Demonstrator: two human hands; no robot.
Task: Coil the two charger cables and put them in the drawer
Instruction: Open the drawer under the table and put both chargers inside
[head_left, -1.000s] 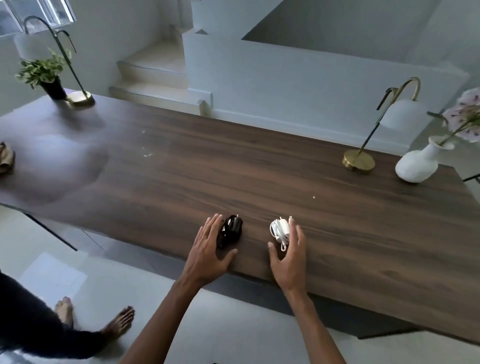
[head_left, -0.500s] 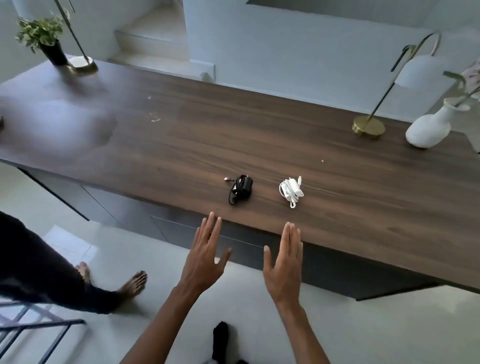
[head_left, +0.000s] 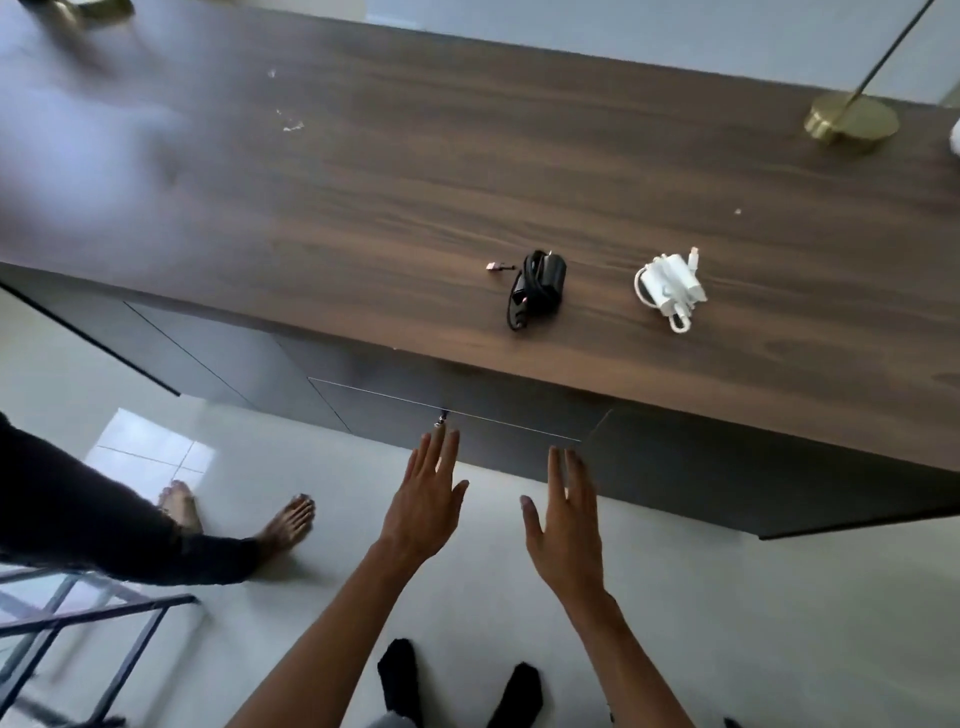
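A coiled black charger cable (head_left: 537, 287) lies near the front edge of the dark wooden tabletop (head_left: 363, 208). To its right lies a coiled white charger cable (head_left: 670, 288). Below the edge is a dark drawer front (head_left: 498, 415), closed, with a small key or knob (head_left: 442, 418) at its top seam. My left hand (head_left: 423, 499) is flat with fingers apart, its fingertips just below that knob. My right hand (head_left: 566, 519) is also flat and empty, fingertips at the drawer's lower right part. Both hands are well below the cables.
A brass lamp base (head_left: 852, 119) stands at the table's far right. Another person's leg and bare feet (head_left: 280, 525) are on the floor at left, beside a metal frame (head_left: 78, 623). My own feet in black socks (head_left: 400, 675) are below.
Both hands let go of the coiled cables on the table and dropped down in front of the drawer. The view tilted downward and closer.
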